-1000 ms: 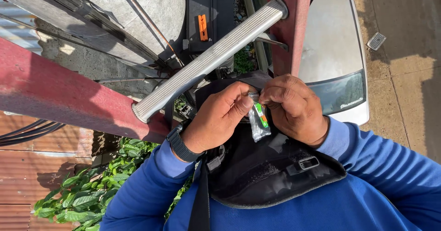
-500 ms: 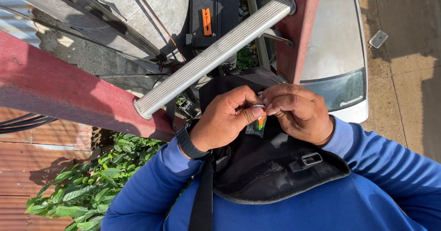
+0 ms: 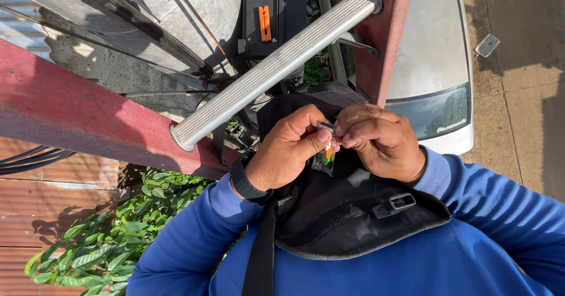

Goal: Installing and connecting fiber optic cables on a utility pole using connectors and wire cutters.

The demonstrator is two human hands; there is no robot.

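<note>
My left hand (image 3: 291,152) and my right hand (image 3: 379,140) meet in front of my chest, above an open black shoulder bag (image 3: 353,213). Together they pinch a small clear plastic packet (image 3: 326,155) with orange and green parts inside. Thumb and forefinger of each hand grip its top edge, and most of the packet hangs hidden between the hands. I wear blue long sleeves and a dark watch on the left wrist.
A ribbed metal ladder rung (image 3: 276,66) crosses just above my hands between red ladder rails (image 3: 76,113). A concrete pole with black cables (image 3: 147,31) stands behind. Far below are a white car (image 3: 432,66), green leaves (image 3: 112,237) and rusty corrugated roofing (image 3: 35,225).
Both hands closed in over the packet and shifted slightly lower, so less of the packet shows than a second ago. The view drifted a little.
</note>
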